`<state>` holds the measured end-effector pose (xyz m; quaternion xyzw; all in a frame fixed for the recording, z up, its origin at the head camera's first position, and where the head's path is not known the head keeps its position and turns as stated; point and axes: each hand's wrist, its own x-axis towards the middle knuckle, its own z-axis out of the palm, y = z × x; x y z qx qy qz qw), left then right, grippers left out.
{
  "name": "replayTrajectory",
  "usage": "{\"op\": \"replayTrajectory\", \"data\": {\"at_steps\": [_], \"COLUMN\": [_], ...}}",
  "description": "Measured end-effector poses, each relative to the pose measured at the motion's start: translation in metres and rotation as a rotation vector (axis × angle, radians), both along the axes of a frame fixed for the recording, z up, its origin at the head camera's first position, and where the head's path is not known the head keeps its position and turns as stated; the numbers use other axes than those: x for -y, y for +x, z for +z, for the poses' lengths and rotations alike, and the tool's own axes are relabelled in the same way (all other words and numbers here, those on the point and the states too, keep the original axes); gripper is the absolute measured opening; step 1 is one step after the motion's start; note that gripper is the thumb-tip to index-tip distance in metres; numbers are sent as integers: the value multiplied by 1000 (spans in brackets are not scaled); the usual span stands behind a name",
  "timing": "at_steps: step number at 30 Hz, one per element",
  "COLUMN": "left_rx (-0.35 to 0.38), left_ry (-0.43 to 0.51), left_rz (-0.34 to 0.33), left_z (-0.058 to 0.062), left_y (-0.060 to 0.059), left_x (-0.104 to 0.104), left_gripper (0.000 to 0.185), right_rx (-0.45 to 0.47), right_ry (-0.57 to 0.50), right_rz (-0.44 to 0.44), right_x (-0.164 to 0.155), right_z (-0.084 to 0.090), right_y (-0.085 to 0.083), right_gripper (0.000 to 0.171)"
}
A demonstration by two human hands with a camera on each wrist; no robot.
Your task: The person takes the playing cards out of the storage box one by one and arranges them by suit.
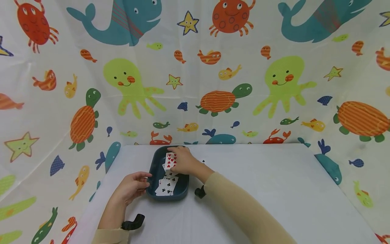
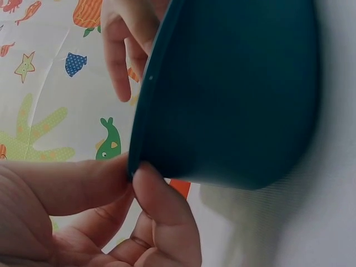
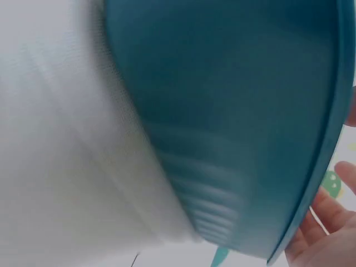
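Note:
A dark teal tray (image 1: 182,196) with rounded corners sits on the white table. Its left rim is pinched between the thumb and a finger of my left hand (image 1: 134,186), as the left wrist view shows up close. Over the far half of the tray, my right hand (image 1: 182,161) holds playing cards (image 1: 171,160) by their short ends, with a face of red hearts on top. How many cards it holds cannot be told. Loose playing cards (image 1: 166,187) with black clubs lie overlapping in the near half of the tray. Only the tray's outer wall (image 3: 233,111) fills most of the right wrist view.
Just beyond my right wrist, a small black spade mark (image 1: 203,161) shows on something white, mostly hidden by the arm. The white table (image 1: 259,189) reaches back to a hanging cloth (image 1: 189,67) printed with sea animals. Black wrist cameras (image 1: 134,222) hang below both wrists.

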<state>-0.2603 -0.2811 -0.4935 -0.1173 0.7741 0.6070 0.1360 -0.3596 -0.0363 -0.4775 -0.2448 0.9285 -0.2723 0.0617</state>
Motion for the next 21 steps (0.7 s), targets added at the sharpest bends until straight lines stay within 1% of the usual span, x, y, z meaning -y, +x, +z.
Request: {"op": "replayTrajectory", "data": {"at_steps": [4, 9, 12, 17, 21], "left_rx": [3, -16, -14, -12, -14], "left_ry": [-1, -2, -5, -7, -3], "left_rz": [1, -9, 6, 8, 8], "left_z": [-1, -1, -2, -3, -3], "left_y": [0, 1, 1, 1, 1], "left_x": [1, 1, 0, -1, -1], "left_gripper": [43, 43, 41, 43, 43], "right_rx": [-3, -9, 14, 34, 36], "right_ry": [-13, -30, -62, -114, -119], "right_rz": [1, -2, -7, -12, -18], "right_x": [-8, -22, -31, -48, -62], "right_z": [-2, -1, -1, 0, 0], "right_y": [-1, 1, 4, 7, 8], "right_gripper": [86, 85, 85, 84, 83]}}
